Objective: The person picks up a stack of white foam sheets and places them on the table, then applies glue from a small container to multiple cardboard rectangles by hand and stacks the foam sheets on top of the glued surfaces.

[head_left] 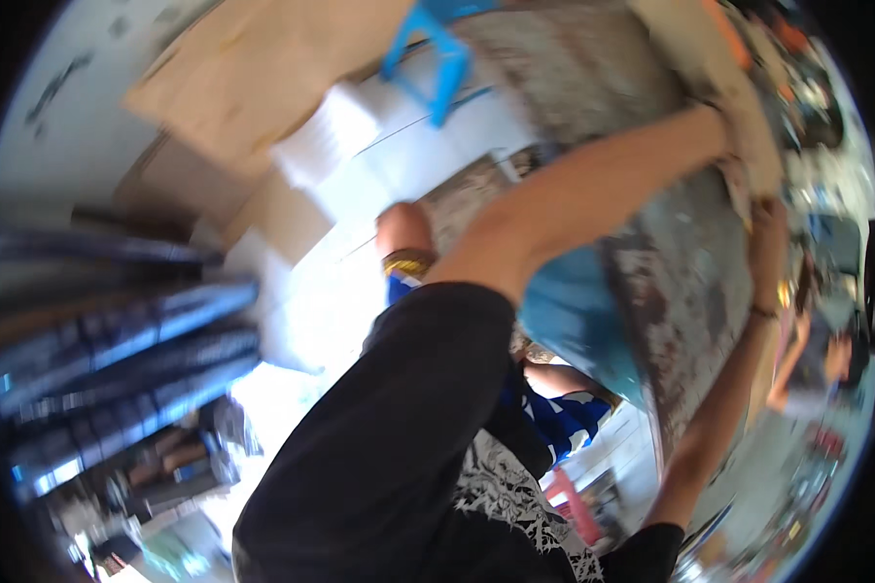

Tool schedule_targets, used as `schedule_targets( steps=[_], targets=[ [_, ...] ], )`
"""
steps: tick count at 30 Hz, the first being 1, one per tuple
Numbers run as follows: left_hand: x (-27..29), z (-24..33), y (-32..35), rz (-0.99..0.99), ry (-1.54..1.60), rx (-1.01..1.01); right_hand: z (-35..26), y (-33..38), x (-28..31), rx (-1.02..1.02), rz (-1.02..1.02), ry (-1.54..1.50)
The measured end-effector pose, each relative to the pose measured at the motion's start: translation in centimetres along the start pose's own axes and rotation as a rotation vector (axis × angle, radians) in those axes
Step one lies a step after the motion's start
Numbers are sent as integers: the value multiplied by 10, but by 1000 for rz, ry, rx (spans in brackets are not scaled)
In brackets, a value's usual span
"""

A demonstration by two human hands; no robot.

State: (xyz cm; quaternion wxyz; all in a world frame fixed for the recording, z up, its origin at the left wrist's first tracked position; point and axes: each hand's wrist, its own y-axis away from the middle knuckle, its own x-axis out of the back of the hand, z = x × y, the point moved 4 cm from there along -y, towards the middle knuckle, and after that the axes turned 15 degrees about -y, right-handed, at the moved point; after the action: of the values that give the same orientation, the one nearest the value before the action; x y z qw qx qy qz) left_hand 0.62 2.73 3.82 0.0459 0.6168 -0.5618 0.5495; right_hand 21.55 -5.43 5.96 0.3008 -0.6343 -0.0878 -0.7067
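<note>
A long tan strip or board (763,146) runs along the far right edge of a worn, stained table (685,262); blur hides its material. My left arm reaches across the table, and my left hand (736,155) is at this tan piece. Farther down the same piece is my right hand (767,231), its forearm rising from the lower right. The fingers of both hands are small and smeared, so their grip does not show. Teal cloth or sheeting (578,311) hangs at the near side of the table, below my left forearm.
A blue plastic stool (442,73) stands on the pale tiled floor, near large cardboard sheets (253,78). Dark wrapped rolls (126,340) are stacked at left. A red plastic stool (576,505) is low at right. Another person (817,364) is at far right.
</note>
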Motion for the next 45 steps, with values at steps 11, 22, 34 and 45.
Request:
schedule_targets(
  steps=[11, 22, 34, 45],
  targets=[
    [20, -5, 540, 404, 315, 1753, -264, 0, 55, -639, 517, -326],
    [-229, 103, 1034, -519, 209, 2654, -525, -115, -354, -374, -448, -1635],
    [-343, 56, 1050, -204, 696, 2773, -359, 113, -416, -1138, -809, -1123],
    [-348, 79, 1090, 465, 1078, 2804, -337, 223, -450, -895, -964, -1145]
  ],
)
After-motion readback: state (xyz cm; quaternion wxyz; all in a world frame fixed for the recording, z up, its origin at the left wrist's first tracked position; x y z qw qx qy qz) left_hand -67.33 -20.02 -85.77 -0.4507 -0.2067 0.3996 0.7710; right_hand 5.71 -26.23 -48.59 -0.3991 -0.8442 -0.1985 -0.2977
